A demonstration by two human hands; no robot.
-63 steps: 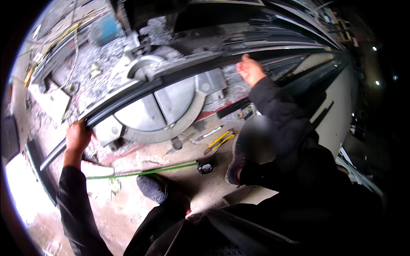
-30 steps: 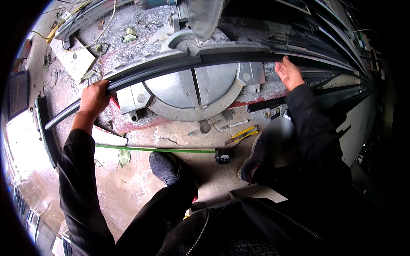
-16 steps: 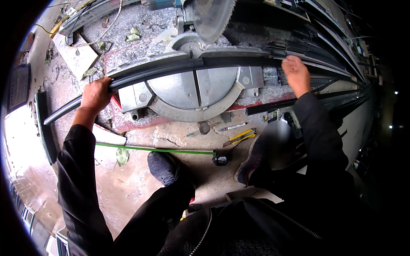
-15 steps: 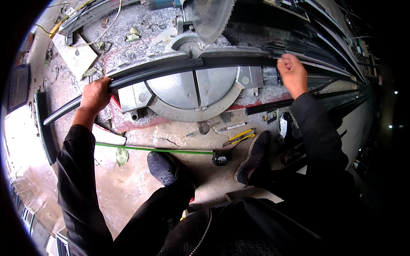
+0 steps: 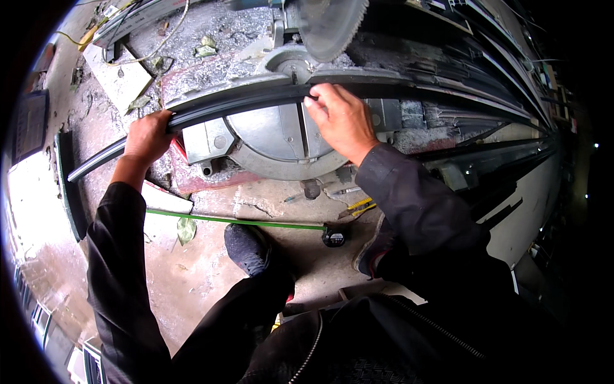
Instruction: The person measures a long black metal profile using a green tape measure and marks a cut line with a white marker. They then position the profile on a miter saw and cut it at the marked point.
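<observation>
A long black profile strip point(image 5: 233, 102) lies across the grey round base point(image 5: 265, 134) of a mitre saw, along its fence. My left hand point(image 5: 148, 136) is closed around the strip left of the base, and the strip's end sticks out past it to the left. Over the slot in the base, my right hand point(image 5: 344, 121) has its thumb and fingers pinched at the strip's right end. Behind that hand, another dark strip runs on to the right. The toothed saw blade point(image 5: 332, 29) stands raised above the fence.
On the floor lie a tape measure point(image 5: 334, 235) with its green tape drawn out leftward, a yellow cutter point(image 5: 361, 206) and a pen point(image 5: 345, 191). Long dark profiles point(image 5: 486, 105) are stacked to the right. A white board point(image 5: 118, 80) rests at the far left among metal shavings.
My right hand has moved left from the right side of the base to the strip's end at the slot. My left hand keeps its hold on the strip. The view has shifted slightly.
</observation>
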